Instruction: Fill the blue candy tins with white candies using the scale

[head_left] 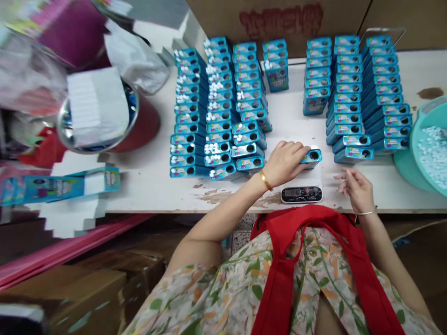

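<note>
My left hand is closed around a small blue box with a round hole in its top. This box is over the white platform of a digital scale, whose black display panel is lit with digits. To the right of the scale, my right hand hovers by the table's front edge, its fingers loosely bent and apart, with nothing visible in them. Rows of similar blue boxes with white pellets on many tops stand left of my left hand. More blue boxes stand in rows at the right.
A turquoise basin of white pellets sits at the right edge. On the left are a red metal bucket with white card on top, flattened cartons and plastic bags. Brown cardboard stands behind the table.
</note>
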A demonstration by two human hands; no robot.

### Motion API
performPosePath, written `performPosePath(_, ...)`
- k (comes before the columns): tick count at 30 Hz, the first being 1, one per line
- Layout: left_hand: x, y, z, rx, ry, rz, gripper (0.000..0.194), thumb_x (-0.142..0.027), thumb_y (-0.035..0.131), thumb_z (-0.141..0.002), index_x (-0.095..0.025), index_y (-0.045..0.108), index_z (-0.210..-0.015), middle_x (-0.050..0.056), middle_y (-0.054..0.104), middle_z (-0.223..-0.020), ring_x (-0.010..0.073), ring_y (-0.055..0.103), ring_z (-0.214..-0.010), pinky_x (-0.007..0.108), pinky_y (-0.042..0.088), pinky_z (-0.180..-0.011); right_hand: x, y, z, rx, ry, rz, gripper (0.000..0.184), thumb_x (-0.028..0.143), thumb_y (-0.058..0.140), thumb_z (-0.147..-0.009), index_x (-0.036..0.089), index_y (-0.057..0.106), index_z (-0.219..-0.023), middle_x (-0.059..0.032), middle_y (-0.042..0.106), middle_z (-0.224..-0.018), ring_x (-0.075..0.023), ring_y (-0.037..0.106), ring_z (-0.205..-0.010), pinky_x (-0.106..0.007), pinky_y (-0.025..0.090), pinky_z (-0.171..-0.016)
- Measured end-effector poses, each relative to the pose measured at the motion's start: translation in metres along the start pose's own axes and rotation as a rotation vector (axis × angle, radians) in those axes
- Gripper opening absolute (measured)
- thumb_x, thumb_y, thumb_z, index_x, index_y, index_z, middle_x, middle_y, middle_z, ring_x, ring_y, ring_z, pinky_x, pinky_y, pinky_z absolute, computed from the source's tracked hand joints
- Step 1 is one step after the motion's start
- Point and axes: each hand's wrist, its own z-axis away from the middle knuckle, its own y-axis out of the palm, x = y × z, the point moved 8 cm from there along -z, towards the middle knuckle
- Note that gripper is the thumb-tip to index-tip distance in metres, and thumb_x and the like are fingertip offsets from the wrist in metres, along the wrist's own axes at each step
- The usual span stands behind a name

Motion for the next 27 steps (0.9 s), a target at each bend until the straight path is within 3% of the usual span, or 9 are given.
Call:
performPosePath(4, 0.031, -0.001, -0.064, 0.056, -0.076, -0.071, 0.039, -0.033, 0.051, -0.099, -0.016, 0.056, -0.134, 0.014, 0.066, -0.123, 0.03, 0.06, -0.111, 0.041, 0.04, -0.091, -0.049, -0.023, 0.006, -0.062, 0.108, -0.027, 0.069, 0.068, 0.087, -0.062, 0.013, 0.065, -0.097, -0.0087, 0.073, -0.082, -0.0075, 0.055, -0.045, -0.017, 0.036, -0.037)
performPosePath(10, 0.075, 0.029, -0.139, 0.047, -0.184, -0.096, 0.037, -0.027, 0.053, -0.096, -0.016, 0.058, -0.131, 0.018, 0.06, -0.133, 0.0347, 0.053, -0.127, 0.046, 0.034, -0.101, -0.065, -0.027, 0.01, -0.061, 0.141, -0.057, 0.068, 0.068, 0.086, -0.064, 0.014, 0.065, -0.1, -0.0092, 0.073, -0.084, -0.0078, 0.056, -0.047, -0.016, 0.036, -0.037)
performPosePath(13, 0.088, 0.028, -0.153, -0.015, -0.173, -0.086, 0.036, -0.035, 0.057, -0.098, -0.019, 0.057, -0.13, 0.017, 0.057, -0.138, 0.035, 0.049, -0.129, 0.049, 0.034, -0.103, -0.064, -0.027, 0.009, -0.05, 0.156, -0.067, 0.068, 0.066, 0.086, -0.064, 0.013, 0.066, -0.101, -0.0089, 0.073, -0.082, -0.0079, 0.055, -0.046, -0.016, 0.036, -0.037)
performPosePath(15, 0.111, 0.016, -0.16, -0.088, -0.241, -0.065, 0.036, -0.042, 0.056, -0.101, -0.022, 0.055, -0.131, 0.014, 0.055, -0.141, 0.0309, 0.046, -0.13, 0.05, 0.033, -0.107, -0.064, -0.027, 0.009, -0.045, 0.167, -0.065, 0.068, 0.067, 0.086, -0.064, 0.013, 0.066, -0.1, -0.0087, 0.073, -0.082, -0.0077, 0.055, -0.046, -0.016, 0.037, -0.036)
performPosePath(17, 0.153, 0.003, -0.167, -0.162, -0.423, -0.071, 0.037, -0.043, 0.055, -0.104, -0.022, 0.052, -0.134, 0.01, 0.051, -0.147, 0.0262, 0.041, -0.134, 0.051, 0.029, -0.114, -0.063, -0.026, 0.01, -0.038, 0.17, -0.054, 0.067, 0.068, 0.086, -0.065, 0.013, 0.066, -0.099, -0.0081, 0.072, -0.081, -0.0076, 0.055, -0.045, -0.016, 0.037, -0.036)
performPosePath(19, 0.204, -0.001, -0.175, -0.173, -0.632, -0.099, 0.051, -0.042, 0.069, -0.097, -0.015, 0.051, -0.136, 0.009, 0.04, -0.155, 0.0307, 0.03, -0.144, 0.06, 0.019, -0.12, -0.061, -0.025, 0.01, -0.029, 0.155, -0.039, 0.064, 0.067, 0.084, -0.069, 0.014, 0.065, -0.098, -0.0072, 0.072, -0.08, -0.0073, 0.054, -0.045, -0.016, 0.037, -0.036)
performPosePath(22, 0.256, 0.001, -0.192, -0.269, -0.623, 0.087, 0.057, -0.074, 0.068, -0.086, -0.025, 0.061, -0.114, -0.004, 0.05, -0.149, 0.0242, 0.019, -0.146, 0.062, 0.007, -0.127, -0.058, -0.024, 0.009, -0.024, 0.129, -0.014, 0.059, 0.065, 0.082, -0.074, 0.014, 0.065, -0.098, -0.0066, 0.071, -0.08, -0.007, 0.054, -0.044, -0.016, 0.037, -0.036)
performPosePath(24, 0.272, 0.006, -0.196, -0.221, -0.611, 0.08, 0.057, -0.08, 0.053, -0.089, -0.028, 0.061, -0.109, -0.007, 0.05, -0.151, 0.0196, 0.014, -0.147, 0.057, 0.002, -0.13, -0.058, -0.023, 0.009, -0.019, 0.119, 0.0, 0.057, 0.064, 0.081, -0.076, 0.014, 0.065, -0.098, -0.0064, 0.071, -0.081, -0.0069, 0.054, -0.045, -0.016, 0.037, -0.035)
performPosePath(27, 0.273, 0.007, -0.192, -0.125, -0.64, -0.049, 0.059, -0.08, 0.042, -0.092, -0.027, 0.057, -0.115, -0.01, 0.044, -0.158, 0.0142, 0.009, -0.147, 0.05, -0.003, -0.132, -0.058, -0.023, 0.008, -0.02, 0.104, 0.005, 0.057, 0.064, 0.081, -0.075, 0.014, 0.065, -0.097, -0.0058, 0.071, -0.08, -0.007, 0.054, -0.044, -0.017, 0.037, -0.035)
